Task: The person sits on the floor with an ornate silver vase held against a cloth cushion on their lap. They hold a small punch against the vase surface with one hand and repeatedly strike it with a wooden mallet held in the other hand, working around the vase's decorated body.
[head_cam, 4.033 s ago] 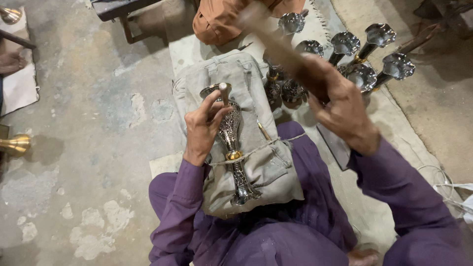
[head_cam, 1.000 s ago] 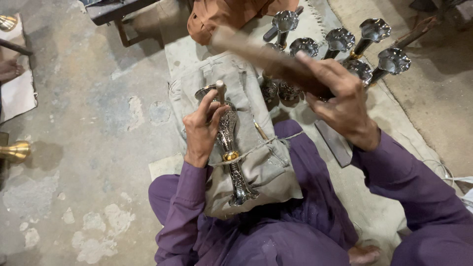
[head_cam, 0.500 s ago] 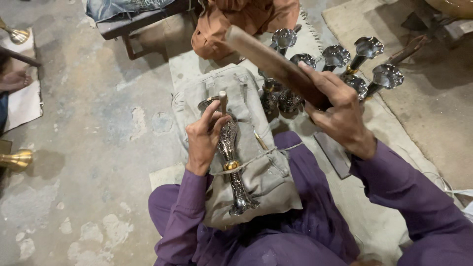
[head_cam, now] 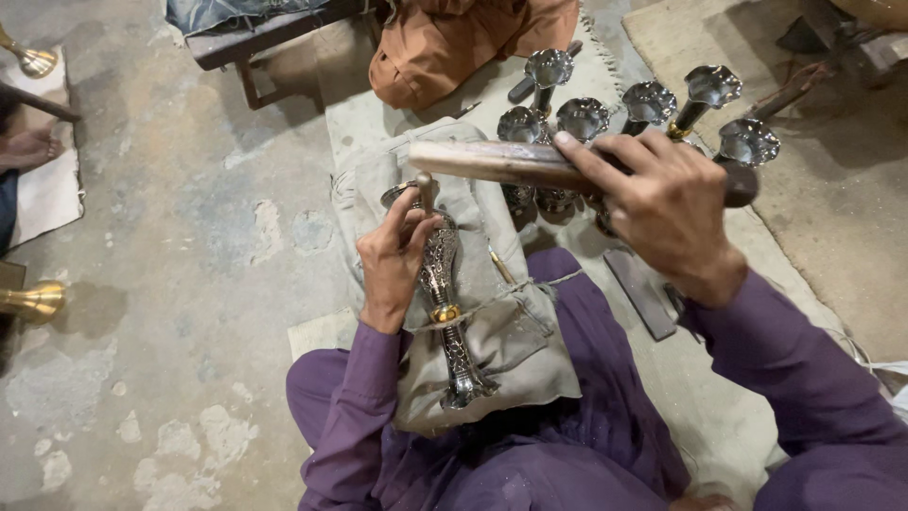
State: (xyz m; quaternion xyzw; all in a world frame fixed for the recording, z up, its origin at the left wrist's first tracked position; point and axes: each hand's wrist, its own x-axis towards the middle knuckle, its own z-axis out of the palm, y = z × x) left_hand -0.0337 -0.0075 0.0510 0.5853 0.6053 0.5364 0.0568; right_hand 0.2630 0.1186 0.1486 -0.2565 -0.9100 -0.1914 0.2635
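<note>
**A:** What are your hands on?

**B:** Your left hand (head_cam: 397,260) sits near the middle of the view. Its fingers are pinched together around a thin metal punch (head_cam: 425,192), held upright with its tip on the upper body of a silver vase (head_cam: 443,303). The vase lies on its side on a grey padded cushion (head_cam: 515,350) across your lap, mouth toward 12 o'clock, foot toward 6 o'clock.

**A:** And the right?

**B:** Your right hand (head_cam: 662,203), at about 2 o'clock, is clamped around a wooden mallet (head_cam: 501,161). The forefinger lies stretched along the handle, and the head points toward 9 o'clock, just above the punch.

**A:** How will the vase handle?

**B:** It looks like rigid, patterned metal, probably fairly heavy. The polished surface is likely slippery, and the round body could roll on the cushion. The narrow stem beside the brass ring seems the surest place to grip; the engraved skin may dent.

**A:** What else is around you?

**B:** A cluster of similar silver vases (head_cam: 653,99) stands at 1 o'clock on a mat. Orange cloth (head_cam: 445,47) lies at 12 o'clock, and a brass vase (head_cam: 33,301) at 9 o'clock.
</note>
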